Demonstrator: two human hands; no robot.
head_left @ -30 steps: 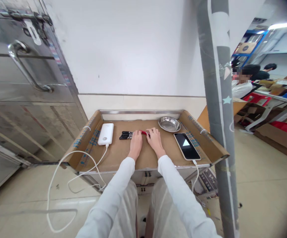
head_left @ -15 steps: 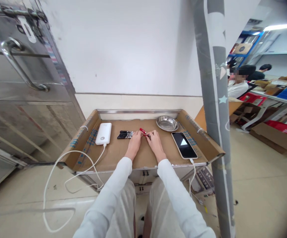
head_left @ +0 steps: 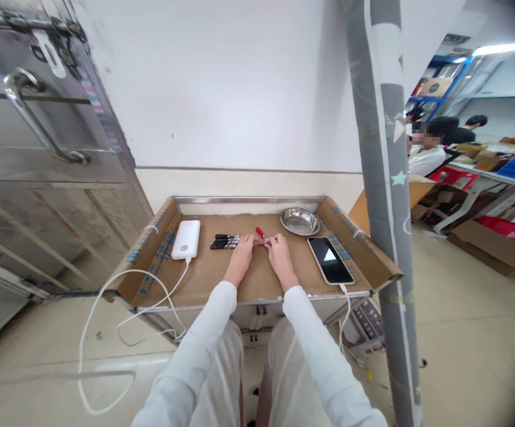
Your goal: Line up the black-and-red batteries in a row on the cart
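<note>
Over the middle of the cardboard-lined tabletop, my left hand and my right hand face each other with fingers curled. A marker with a red cap slants up and left from my right fingertips. Just below it, a second small red piece, which looks like part of another red marker, lies between both sets of fingertips. My fingers partly hide the red items. Directly left of my left hand, several black markers lie side by side, their right ends near my fingers.
A white power bank with a cable lies left, a plugged-in phone right. Behind the phone sits a round metal dish. Folded cardboard walls edge the tabletop. A grey wrapped pole stands right; people sit beyond.
The upper red marker has shifted slightly up and right and tilts nearer my right hand. A small gap has opened between it and my left fingertips.
</note>
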